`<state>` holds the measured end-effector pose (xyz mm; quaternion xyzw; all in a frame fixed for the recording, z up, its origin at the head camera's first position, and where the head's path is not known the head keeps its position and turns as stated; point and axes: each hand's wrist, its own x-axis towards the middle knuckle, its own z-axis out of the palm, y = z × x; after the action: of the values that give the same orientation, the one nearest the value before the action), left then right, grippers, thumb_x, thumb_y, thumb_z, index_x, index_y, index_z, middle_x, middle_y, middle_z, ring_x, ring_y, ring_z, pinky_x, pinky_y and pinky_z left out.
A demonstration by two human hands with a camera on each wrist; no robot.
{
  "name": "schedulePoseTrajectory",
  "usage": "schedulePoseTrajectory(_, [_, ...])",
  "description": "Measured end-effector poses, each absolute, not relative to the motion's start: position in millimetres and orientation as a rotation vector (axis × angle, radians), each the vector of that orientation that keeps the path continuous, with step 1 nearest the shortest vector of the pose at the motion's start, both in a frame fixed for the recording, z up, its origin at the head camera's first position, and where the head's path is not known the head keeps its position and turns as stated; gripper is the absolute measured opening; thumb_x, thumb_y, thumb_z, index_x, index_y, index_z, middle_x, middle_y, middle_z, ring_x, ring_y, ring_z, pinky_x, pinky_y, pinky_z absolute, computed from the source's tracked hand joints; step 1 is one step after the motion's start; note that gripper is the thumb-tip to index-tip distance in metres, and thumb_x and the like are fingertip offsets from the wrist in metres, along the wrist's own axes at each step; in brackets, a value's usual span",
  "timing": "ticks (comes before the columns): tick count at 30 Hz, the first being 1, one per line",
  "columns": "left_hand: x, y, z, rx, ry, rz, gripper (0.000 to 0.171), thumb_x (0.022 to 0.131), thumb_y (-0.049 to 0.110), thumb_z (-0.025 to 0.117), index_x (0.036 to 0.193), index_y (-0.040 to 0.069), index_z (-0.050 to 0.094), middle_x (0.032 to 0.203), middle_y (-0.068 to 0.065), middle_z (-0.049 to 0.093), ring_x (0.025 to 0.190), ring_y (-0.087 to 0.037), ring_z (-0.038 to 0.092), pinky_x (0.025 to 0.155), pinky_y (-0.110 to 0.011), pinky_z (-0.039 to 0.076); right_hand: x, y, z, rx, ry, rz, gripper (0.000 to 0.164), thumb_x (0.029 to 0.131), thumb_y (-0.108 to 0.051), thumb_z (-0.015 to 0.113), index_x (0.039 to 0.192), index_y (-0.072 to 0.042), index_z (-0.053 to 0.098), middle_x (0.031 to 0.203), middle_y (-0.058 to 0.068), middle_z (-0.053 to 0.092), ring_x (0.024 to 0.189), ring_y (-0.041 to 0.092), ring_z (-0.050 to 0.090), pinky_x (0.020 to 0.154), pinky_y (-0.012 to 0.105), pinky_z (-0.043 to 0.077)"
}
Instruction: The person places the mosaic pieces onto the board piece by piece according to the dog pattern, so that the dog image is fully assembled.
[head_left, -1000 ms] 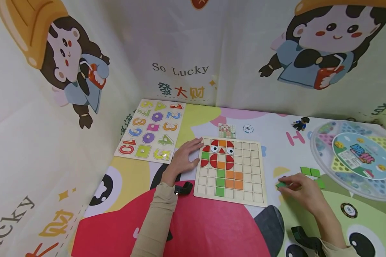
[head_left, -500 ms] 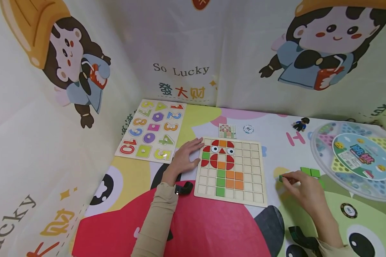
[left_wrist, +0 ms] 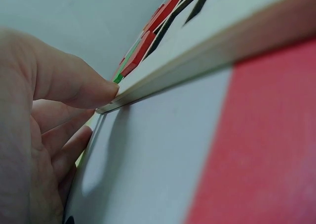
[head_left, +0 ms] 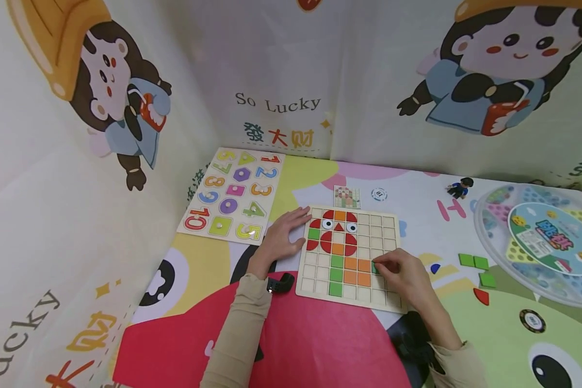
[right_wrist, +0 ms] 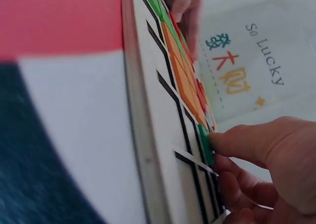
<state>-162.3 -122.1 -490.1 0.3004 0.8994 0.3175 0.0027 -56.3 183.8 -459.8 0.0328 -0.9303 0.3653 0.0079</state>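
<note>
A square wooden grid board [head_left: 315, 285] carries red curved pieces, eye pieces, and orange and green square tiles in its cells. My left hand [head_left: 280, 240] lies at the board's left edge, and in the left wrist view its thumb [left_wrist: 74, 83] touches that edge. My right hand [head_left: 407, 275] is over the board's right half. Between thumb and fingers it pinches a green square tile [right_wrist: 205, 145], which stands tilted at a cell just right of the orange tiles [head_left: 357, 271]. The fingers partly hide this tile in the head view.
Several loose green tiles [head_left: 473, 261], a red piece [head_left: 481, 296] and a blue piece [head_left: 435, 268] lie to the right. Beyond them is a round clear game box [head_left: 494, 253]. A number puzzle [head_left: 267, 188] lies back left; a small pattern card [head_left: 346, 197] sits behind the board.
My right hand has moved left from the table onto the board with the green tile, uncovering the red and blue pieces. The left hand stays at the board's edge.
</note>
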Motion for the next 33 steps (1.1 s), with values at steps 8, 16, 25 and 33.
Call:
schedulePoseTrajectory(8, [-163.1,-123.4,-485.9,0.953,2.818,0.994,0.061,0.084,0.017,0.062,0.143,0.007,0.052,0.155,-0.004,0.04,0.146,-0.022,0.029,0.12,-0.042,0.021,-52.4,192.9,-461.3,0.107,-2.751,1.18,0.017,0.084,-0.005,0.077,0.101,-0.003,0.076,0.093,0.009,0.07,0.077,0.017,0.059,0.062,0.015,0.049])
schedulePoseTrajectory(16, [-162.5,-122.7,-485.2,0.951,2.816,0.975,0.061,0.085,0.018,0.062,0.144,0.008,0.052,0.156,-0.004,0.039,0.147,-0.023,0.028,0.12,-0.043,0.022,-41.0,282.6,-455.4,-0.047,-2.721,0.833,0.026,0.081,0.006,0.069,0.107,0.008,0.068,0.1,0.03,0.062,0.085,0.044,0.06,0.059,0.025,0.044])
schedulePoseTrajectory(25, [-162.8,-123.1,-486.6,0.94,2.82,0.965,0.06,0.085,0.019,0.062,0.144,0.008,0.052,0.156,-0.003,0.039,0.147,-0.022,0.028,0.12,-0.044,0.022,-39.6,324.9,-457.1,-0.206,-2.91,0.71,0.03,0.085,-0.006,0.072,0.112,0.008,0.068,0.094,0.032,0.063,0.075,0.041,0.058,0.05,0.031,0.037])
schedulePoseTrajectory(33, [-164.1,-122.7,-487.5,0.933,2.819,0.966,0.061,0.085,0.02,0.062,0.144,0.009,0.052,0.156,-0.002,0.038,0.147,-0.021,0.028,0.12,-0.044,0.022,-38.6,316.0,-457.0,-0.246,-2.774,0.833,0.027,0.082,-0.006,0.077,0.105,0.007,0.072,0.08,0.005,0.064,0.072,0.009,0.054,0.053,0.023,0.038])
